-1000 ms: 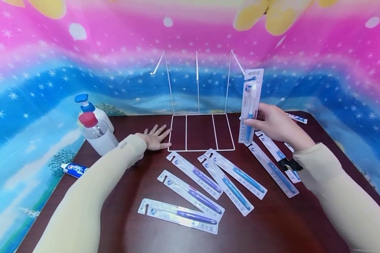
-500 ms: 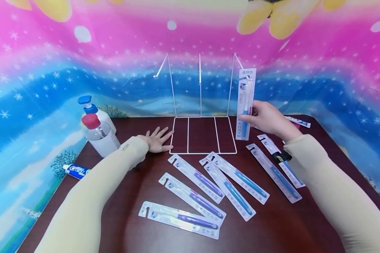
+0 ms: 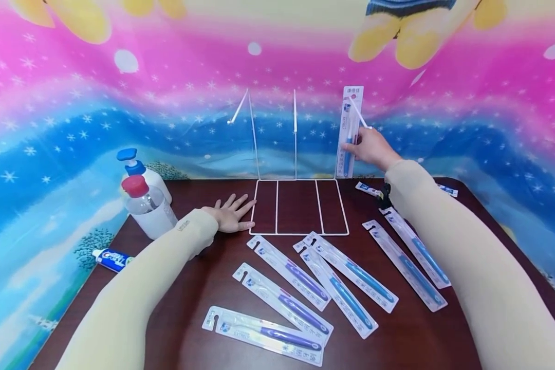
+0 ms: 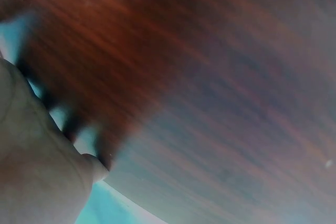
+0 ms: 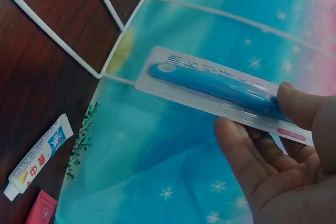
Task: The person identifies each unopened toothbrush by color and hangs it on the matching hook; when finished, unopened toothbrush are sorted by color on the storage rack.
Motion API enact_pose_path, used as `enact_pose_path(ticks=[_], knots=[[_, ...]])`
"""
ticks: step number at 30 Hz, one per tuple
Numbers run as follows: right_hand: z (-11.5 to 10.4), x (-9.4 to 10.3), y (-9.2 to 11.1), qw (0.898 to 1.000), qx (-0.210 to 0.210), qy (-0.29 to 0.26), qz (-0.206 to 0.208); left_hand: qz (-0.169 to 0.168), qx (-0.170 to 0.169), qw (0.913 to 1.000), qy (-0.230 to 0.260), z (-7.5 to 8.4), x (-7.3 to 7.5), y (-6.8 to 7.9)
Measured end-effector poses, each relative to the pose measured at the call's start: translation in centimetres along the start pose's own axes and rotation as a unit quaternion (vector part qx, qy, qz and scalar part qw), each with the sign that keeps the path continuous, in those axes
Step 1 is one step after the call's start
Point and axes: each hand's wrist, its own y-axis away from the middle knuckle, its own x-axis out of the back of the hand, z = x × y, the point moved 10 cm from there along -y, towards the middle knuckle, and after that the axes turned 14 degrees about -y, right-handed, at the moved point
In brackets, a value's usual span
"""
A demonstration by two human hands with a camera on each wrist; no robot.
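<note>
My right hand (image 3: 373,146) pinches a packaged toothbrush (image 3: 348,131) with a blue handle, thumb on one face and fingers behind. The pack stands upright at the right prong of a white wire rack (image 3: 299,235), and the prong's tip pokes out past the pack's front. Up close in the right wrist view, the blue handle (image 5: 220,90) lies under clear plastic. My left hand (image 3: 231,214) lies with fingers spread on the table, its fingertips at the left edge of the rack's base. Only part of that hand (image 4: 42,156) shows in the left wrist view.
Several packaged toothbrushes (image 3: 291,272) with purple or blue handles lie on the dark table in front of the rack and to its right. At left stand two pump-type bottles (image 3: 154,216) and a toothpaste tube (image 3: 112,260). Small tubes (image 5: 39,156) lie behind my right arm.
My right hand has carried the toothbrush pack left, up and back, from beside the rack onto its right prong. My left hand stays put at the rack's base.
</note>
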Motion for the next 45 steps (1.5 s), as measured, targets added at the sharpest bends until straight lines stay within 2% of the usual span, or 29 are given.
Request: enact_pose_path(ticks=[4, 10, 14, 23, 26, 31, 36, 39, 45], knots=[[0.7, 0.6, -0.9, 1.0, -0.013, 0.009, 0.001, 0.002, -0.009, 0.9999, 0.006, 0.9, 0.4, 0.5], [0.6, 1.4, -1.6, 1.0, -0.014, 0.011, 0.007, 0.01, -0.004, 0.9999, 0.003, 0.2, 0.5, -0.4], [0.6, 1.4, -1.7, 1.0, -0.009, 0.023, 0.006, 0.016, -0.014, 0.9996, 0.018, 0.6, 0.8, -0.4], [1.7, 0.3, -1.5, 0.999, -0.015, 0.026, -0.014, -0.001, -0.01, 0.9998, 0.019, 1.2, -1.0, -0.8], [1.6, 0.6, -0.9, 0.999, -0.014, 0.037, -0.01, 0.005, -0.011, 0.9998, 0.016, 1.3, -0.8, -0.8], [1.8, 2.4, 1.4, 0.997, -0.012, 0.08, -0.019, 0.02, -0.019, 0.9993, 0.025, 1.1, 0.3, -0.5], [4.1, 4.1, 5.5, 0.987, -0.024, 0.151, -0.054, 0.013, -0.016, 0.9996, 0.019, 0.9, 0.9, 0.1], [6.8, 4.9, 8.0, 0.981, -0.036, 0.181, -0.059, 0.008, -0.007, 0.9999, 0.005, 0.6, 0.9, 0.2], [14.1, 6.2, 12.9, 0.965, -0.074, 0.242, -0.067, -0.003, 0.003, 0.9998, 0.019, -0.8, -0.4, -1.0]])
